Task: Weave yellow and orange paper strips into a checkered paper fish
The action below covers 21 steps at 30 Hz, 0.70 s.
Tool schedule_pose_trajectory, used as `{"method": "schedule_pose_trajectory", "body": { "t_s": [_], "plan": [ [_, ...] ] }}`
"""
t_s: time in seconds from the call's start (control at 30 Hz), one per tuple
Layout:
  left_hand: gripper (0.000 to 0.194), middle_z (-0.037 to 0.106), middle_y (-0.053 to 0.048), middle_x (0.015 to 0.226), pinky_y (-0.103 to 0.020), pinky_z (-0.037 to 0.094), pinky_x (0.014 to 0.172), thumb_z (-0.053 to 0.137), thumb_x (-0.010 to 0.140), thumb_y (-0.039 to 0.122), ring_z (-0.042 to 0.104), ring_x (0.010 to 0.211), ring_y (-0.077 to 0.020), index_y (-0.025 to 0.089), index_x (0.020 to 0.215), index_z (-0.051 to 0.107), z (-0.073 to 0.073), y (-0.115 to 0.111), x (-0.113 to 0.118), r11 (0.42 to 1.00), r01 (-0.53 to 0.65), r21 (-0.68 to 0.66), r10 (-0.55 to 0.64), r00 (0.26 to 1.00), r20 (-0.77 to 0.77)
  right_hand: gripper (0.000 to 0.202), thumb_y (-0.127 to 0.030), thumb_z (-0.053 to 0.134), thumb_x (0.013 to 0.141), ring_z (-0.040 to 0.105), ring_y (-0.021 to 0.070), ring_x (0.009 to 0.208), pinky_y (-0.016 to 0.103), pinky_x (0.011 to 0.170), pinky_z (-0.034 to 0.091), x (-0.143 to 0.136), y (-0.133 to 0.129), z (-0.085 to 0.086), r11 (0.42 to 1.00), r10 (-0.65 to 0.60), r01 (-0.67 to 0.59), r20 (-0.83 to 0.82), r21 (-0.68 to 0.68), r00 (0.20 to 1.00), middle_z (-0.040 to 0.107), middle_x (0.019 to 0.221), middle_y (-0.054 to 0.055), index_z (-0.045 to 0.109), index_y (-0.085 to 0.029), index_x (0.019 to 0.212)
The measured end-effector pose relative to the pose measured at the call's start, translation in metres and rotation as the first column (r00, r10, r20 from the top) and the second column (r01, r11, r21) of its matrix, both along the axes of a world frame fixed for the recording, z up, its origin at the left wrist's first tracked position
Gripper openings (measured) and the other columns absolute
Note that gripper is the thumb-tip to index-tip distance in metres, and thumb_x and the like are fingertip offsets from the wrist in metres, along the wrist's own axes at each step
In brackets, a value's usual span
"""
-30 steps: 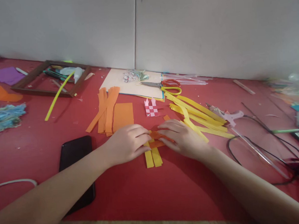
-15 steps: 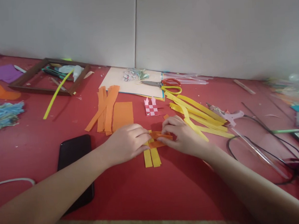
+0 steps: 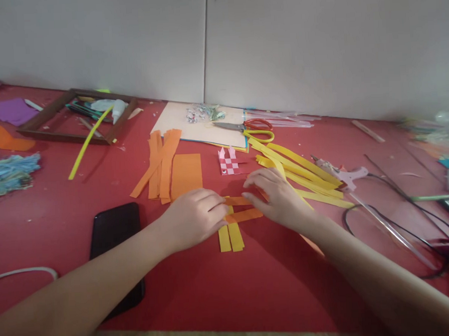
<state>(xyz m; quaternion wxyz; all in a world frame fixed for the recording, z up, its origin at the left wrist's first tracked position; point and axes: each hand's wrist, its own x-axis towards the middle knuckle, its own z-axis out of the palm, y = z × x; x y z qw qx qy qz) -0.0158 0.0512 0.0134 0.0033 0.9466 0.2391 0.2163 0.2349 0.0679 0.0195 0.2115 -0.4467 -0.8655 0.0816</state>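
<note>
Phone (image 3: pixel 116 224) on bench (image 3: pixel 201 299), left part, partly under forearm. Frame (image 3: pixel 65 137) toward back left corner, glue bottle (image 3: pixel 119 111) inside its outline. Paper sheets (image 3: pixel 171 123) near middle of back edge; scissors (image 3: pixel 244 128) overlap their right side. Paper figure (image 3: pixel 230 165) before sheets. Crossed strips (image 3: pixel 235 236) nearer front edge, between hands (image 3: pixel 197 215). Glue gun (image 3: pixel 348 175) right of them, cable toward right edge.
</note>
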Motion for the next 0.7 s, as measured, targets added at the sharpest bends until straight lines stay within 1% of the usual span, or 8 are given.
{"method": "schedule_pose_trajectory", "body": {
  "t_s": [0.1, 0.2, 0.27, 0.33, 0.37, 0.5, 0.6, 0.7],
  "plan": [
    [0.021, 0.072, -0.011, 0.098, -0.041, 0.057, 0.087, 0.054, 0.095, 0.026, 0.068, 0.095, -0.0248, 0.011, 0.101, 0.069, -0.001, 0.001, 0.000, 0.999, 0.022, 0.029, -0.022, 1.000, 0.021, 0.011, -0.022, 0.051, 0.091, 0.062, 0.0223, 0.090, 0.041, 0.086, 0.049, 0.000, 0.023, 0.009, 0.999, 0.035, -0.035, 0.018, -0.016, 0.999, 0.070, 0.092, 0.005, 0.062, -0.023, 0.092],
    [0.021, 0.072, -0.011, 0.096, -0.042, 0.057, 0.087, 0.054, 0.095, 0.023, 0.068, 0.094, -0.0254, 0.010, 0.100, 0.068, 0.001, 0.002, 0.000, 0.999, 0.033, 0.037, -0.034, 0.999, 0.031, 0.018, -0.017, 0.050, 0.089, 0.064, 0.0241, 0.098, 0.041, 0.091, 0.049, -0.003, 0.053, 0.017, 0.997, 0.051, -0.046, 0.074, -0.062, 0.996, 0.072, 0.101, 0.006, 0.067, -0.021, 0.095],
    [0.021, 0.072, -0.011, 0.096, -0.041, 0.058, 0.086, 0.052, 0.095, 0.022, 0.068, 0.093, -0.0250, 0.009, 0.099, 0.068, 0.002, 0.003, 0.000, 0.999, 0.032, 0.034, -0.033, 0.999, 0.031, 0.025, -0.014, 0.051, 0.087, 0.065, 0.0224, 0.101, 0.039, 0.091, 0.050, -0.007, 0.072, 0.019, 0.992, 0.084, -0.073, 0.098, -0.107, 0.992, 0.072, 0.110, 0.004, 0.069, -0.023, 0.102],
    [0.021, 0.072, -0.011, 0.095, -0.041, 0.058, 0.085, 0.051, 0.095, 0.022, 0.068, 0.092, -0.0244, 0.010, 0.097, 0.069, 0.002, 0.003, -0.001, 0.999, 0.034, 0.033, -0.035, 0.999, 0.033, 0.029, -0.016, 0.052, 0.088, 0.065, 0.0214, 0.106, 0.039, 0.094, 0.050, -0.011, 0.086, 0.016, 0.974, 0.149, -0.121, 0.137, -0.191, 0.979, 0.071, 0.117, 0.002, 0.070, -0.026, 0.109],
    [0.021, 0.072, -0.011, 0.094, -0.041, 0.058, 0.085, 0.051, 0.096, 0.022, 0.068, 0.092, -0.0242, 0.010, 0.097, 0.069, 0.002, 0.003, 0.000, 0.999, 0.034, 0.032, -0.035, 0.999, 0.034, 0.030, -0.017, 0.052, 0.089, 0.064, 0.0212, 0.109, 0.039, 0.097, 0.049, -0.013, 0.091, 0.013, 0.968, 0.173, -0.142, 0.138, -0.205, 0.975, 0.071, 0.119, 0.000, 0.070, -0.027, 0.110],
    [0.022, 0.072, -0.011, 0.093, -0.040, 0.058, 0.085, 0.050, 0.096, 0.022, 0.068, 0.092, -0.0233, 0.011, 0.096, 0.069, 0.001, 0.003, 0.000, 0.999, 0.033, 0.032, -0.034, 0.999, 0.042, 0.025, -0.023, 0.057, 0.090, 0.059, 0.0231, 0.116, 0.042, 0.103, 0.044, -0.024, 0.094, 0.005, 0.966, 0.219, -0.199, 0.119, -0.163, 0.968, 0.070, 0.120, 0.002, 0.073, -0.027, 0.108],
    [0.022, 0.072, -0.011, 0.094, -0.040, 0.057, 0.085, 0.049, 0.096, 0.022, 0.068, 0.092, -0.0231, 0.011, 0.097, 0.068, 0.000, 0.003, 0.000, 0.999, 0.031, 0.031, -0.033, 0.998, 0.045, 0.025, -0.029, 0.056, 0.092, 0.062, 0.0216, 0.109, 0.038, 0.098, 0.046, -0.035, 0.084, 0.006, 0.972, 0.190, -0.174, 0.090, -0.159, 0.978, 0.068, 0.117, 0.006, 0.074, -0.024, 0.107],
    [0.022, 0.072, -0.011, 0.095, -0.040, 0.057, 0.085, 0.050, 0.096, 0.023, 0.068, 0.092, -0.0236, 0.011, 0.096, 0.068, 0.001, 0.003, 0.000, 0.999, 0.031, 0.030, -0.033, 0.998, 0.046, 0.028, -0.034, 0.056, 0.092, 0.064, 0.0202, 0.099, 0.034, 0.089, 0.050, -0.039, 0.076, 0.011, 0.974, 0.141, -0.122, 0.095, -0.190, 0.985, 0.066, 0.114, 0.009, 0.075, -0.021, 0.107]
  ]
}}
